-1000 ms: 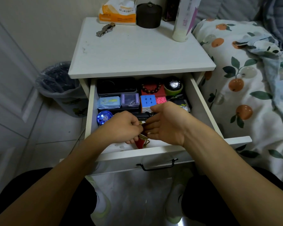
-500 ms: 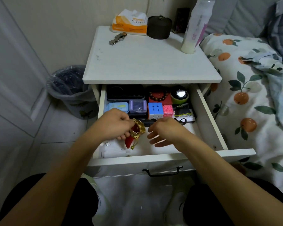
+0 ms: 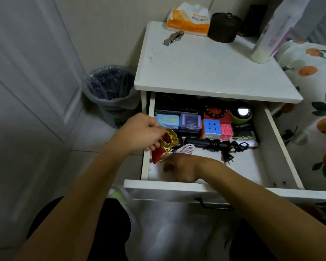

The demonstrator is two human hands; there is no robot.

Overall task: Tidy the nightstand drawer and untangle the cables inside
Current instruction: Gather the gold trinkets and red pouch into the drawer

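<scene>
- Your left hand (image 3: 141,134) pinches a small red-and-gold pouch (image 3: 163,146) by its gold rim, held over the left front corner of the open drawer (image 3: 196,185); the pouch hangs mouth up, its red body pointing down toward the drawer floor.
- Your right hand (image 3: 179,169) is low inside the drawer, just behind the front panel and just right of the pouch. It is motion-blurred, so you cannot tell whether its grip is open or closed on anything.
- The white cable (image 3: 184,148), loosely coiled, lies just behind your right hand and just right of the pouch, its loops running left to right along the drawer.
- The black cable (image 3: 220,145) lies further right from the pouch, knotted in the middle, long axis left to right across the drawer; its plug (image 3: 228,159) points toward the front panel.
- Behind both cables, toward the back of the drawer: a blue packet (image 3: 167,121), a purple case (image 3: 190,122), a puzzle cube (image 3: 211,129), a pink block (image 3: 226,131) and a bead bracelet (image 3: 215,112).
- Judgement: the right hand is the nearer one to both cables, with the white coil almost touching it; the left is occupied by the pouch and would have to set it down first.
- Judgement: since the cables lie behind and to the right of the pouch, the right hand would need to reach away from the front panel, then along the black cable's length to its knot.
- Risk, as a judgement: the hanging pouch sits close to the white coil and could snag it.
</scene>
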